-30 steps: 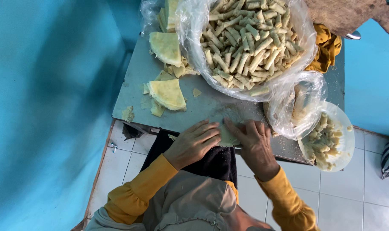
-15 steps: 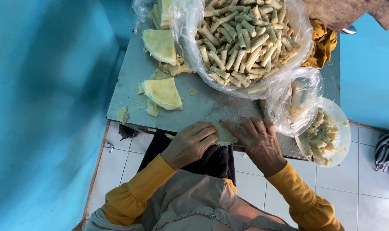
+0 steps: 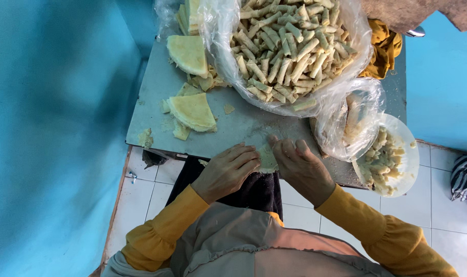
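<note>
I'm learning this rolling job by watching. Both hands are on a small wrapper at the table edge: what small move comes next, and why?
Probably roll the wrapper forward into a tight tube. Both the left hand and right hand pinch it between their fingertips, and it looks only partly folded, while the bag beyond holds finished rolls of that shape.

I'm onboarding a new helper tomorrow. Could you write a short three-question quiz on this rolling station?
1. True or false: both hands, left hand and right hand, touch the wrapper piece.
2. Where are the finished rolls? A) in a plastic-lined heap B) on the floor C) on the white plate
3. What shape are the stacked wrappers on the grey table?

Key: 1 true; 2 A; 3 wedge, like a quarter circle.
</note>
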Motion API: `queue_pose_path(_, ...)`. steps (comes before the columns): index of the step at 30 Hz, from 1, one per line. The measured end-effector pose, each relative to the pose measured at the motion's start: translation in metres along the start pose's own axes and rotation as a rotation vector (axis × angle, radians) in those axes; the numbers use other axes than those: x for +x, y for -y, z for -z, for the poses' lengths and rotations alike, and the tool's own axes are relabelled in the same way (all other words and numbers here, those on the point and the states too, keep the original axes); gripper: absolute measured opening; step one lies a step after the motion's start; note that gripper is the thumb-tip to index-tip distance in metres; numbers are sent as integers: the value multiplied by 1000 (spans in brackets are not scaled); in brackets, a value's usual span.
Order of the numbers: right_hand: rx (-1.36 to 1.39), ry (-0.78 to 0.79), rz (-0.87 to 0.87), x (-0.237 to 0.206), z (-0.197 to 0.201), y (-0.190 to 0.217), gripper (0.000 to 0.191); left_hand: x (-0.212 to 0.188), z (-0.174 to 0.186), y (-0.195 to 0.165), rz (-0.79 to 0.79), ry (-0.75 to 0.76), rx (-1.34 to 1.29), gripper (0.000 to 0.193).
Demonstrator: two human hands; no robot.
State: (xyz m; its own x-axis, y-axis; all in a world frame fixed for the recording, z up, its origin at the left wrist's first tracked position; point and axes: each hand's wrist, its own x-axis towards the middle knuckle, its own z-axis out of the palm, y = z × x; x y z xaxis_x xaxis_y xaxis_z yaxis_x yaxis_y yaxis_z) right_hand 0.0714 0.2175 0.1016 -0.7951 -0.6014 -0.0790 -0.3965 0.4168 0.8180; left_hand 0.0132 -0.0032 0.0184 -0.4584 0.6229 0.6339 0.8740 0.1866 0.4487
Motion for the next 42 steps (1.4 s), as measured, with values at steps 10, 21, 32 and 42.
queue_pose_path(10,644,-170,-311,-6,-3,18,63,4,2,2,-5,-18,-22,16)
queue_pose_path(21,721,-149,-284,-36,-2,32,55,6,7,4,-29,-13,0,17)
queue_pose_path(32,1215,-322,-821,-52,-76,-77,24,5,3,8,-13,-17,-18,18)
queue_pose_path(42,1181,72,-830,-18,-143,-68,31,6,0,10,-27,-1,-14,24)
